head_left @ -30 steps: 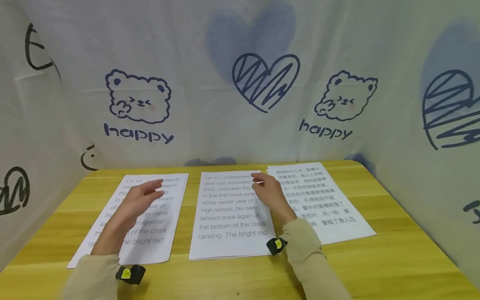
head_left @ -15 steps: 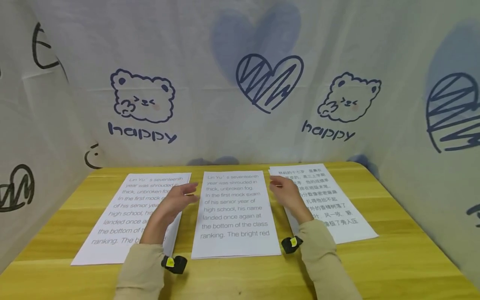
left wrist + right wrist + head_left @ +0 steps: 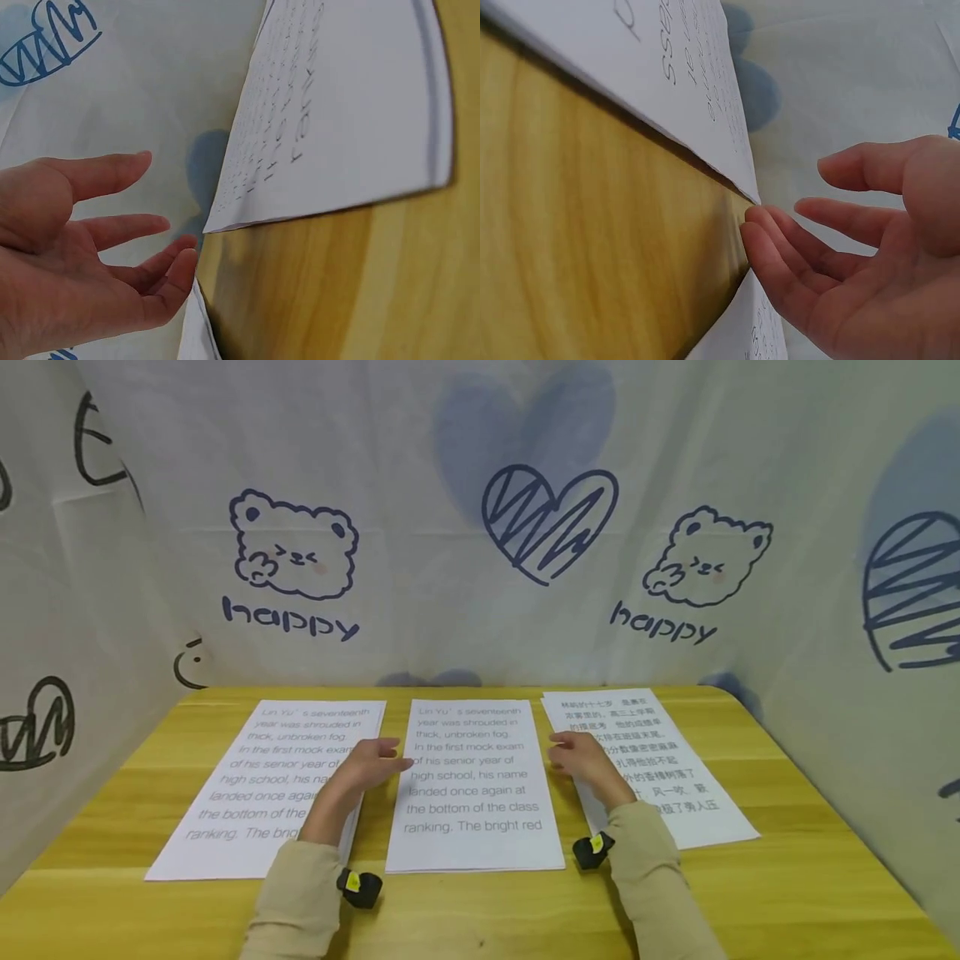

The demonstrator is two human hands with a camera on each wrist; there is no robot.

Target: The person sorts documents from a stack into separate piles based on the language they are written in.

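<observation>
Between my two hands lies the middle stack of printed paper (image 3: 472,852), its English text facing up. My left hand (image 3: 367,768) reaches over the gap beside its left edge, fingertips overlapping that edge in the head view. Nothing is in its grasp; the left wrist view shows the thumb and fingers (image 3: 124,229) apart and loosely bent. On the other side my right hand (image 3: 581,760) hovers just off the stack's right edge. Its thumb stands apart from loosely bent fingers (image 3: 780,262), with no object between them.
Another English-printed stack (image 3: 202,856) lies to the left, partly behind my left forearm. To the right is a stack with Chinese text (image 3: 705,827), partly covered by my right hand. All rest on a yellow wooden table (image 3: 480,910), with a patterned white cloth (image 3: 420,568) behind.
My left hand has moved right, from over the left stack to the middle stack's left edge. My right hand has shifted right, off the middle stack, and slightly nearer me.
</observation>
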